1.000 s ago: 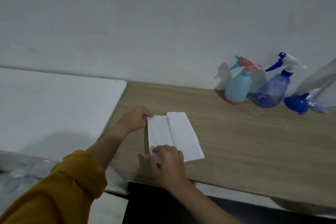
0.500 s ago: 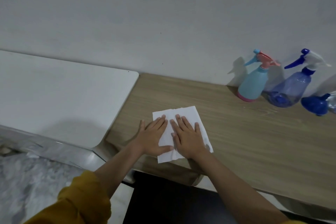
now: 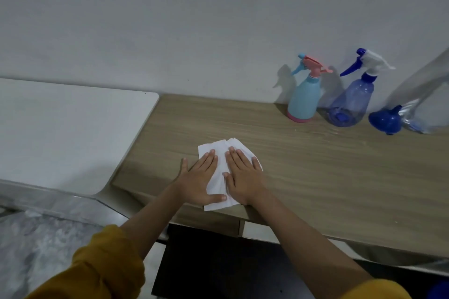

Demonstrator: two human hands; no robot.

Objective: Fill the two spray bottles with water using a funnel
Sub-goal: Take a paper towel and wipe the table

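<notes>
Both hands lie flat, palms down and fingers stretched out, on a white paper towel (image 3: 220,170) spread near the front edge of the wooden bench (image 3: 303,165). The left hand (image 3: 199,179) covers the towel's left part, its little finger and outer edge resting on the bare wood, its thumb pointing right across the paper. The right hand (image 3: 243,175) presses the right part, just beside the left, with a strip of white showing between them. Neither hand grips anything. Mustard-yellow sleeves (image 3: 102,267) are pushed up the forearms. At the back right of the bench, against the grey wall (image 3: 194,19), stand the two spray bottles: a light blue spray bottle (image 3: 303,99) with a pink trigger head and pink base, and just to its right a translucent dark blue spray bottle (image 3: 352,104) with a white and blue trigger head. Right of those a blue funnel (image 3: 386,120) lies on the wood, touching a clear plastic bottle (image 3: 427,104) that leans out of view. A white surface (image 3: 68,133) adjoins the bench on the left.
</notes>
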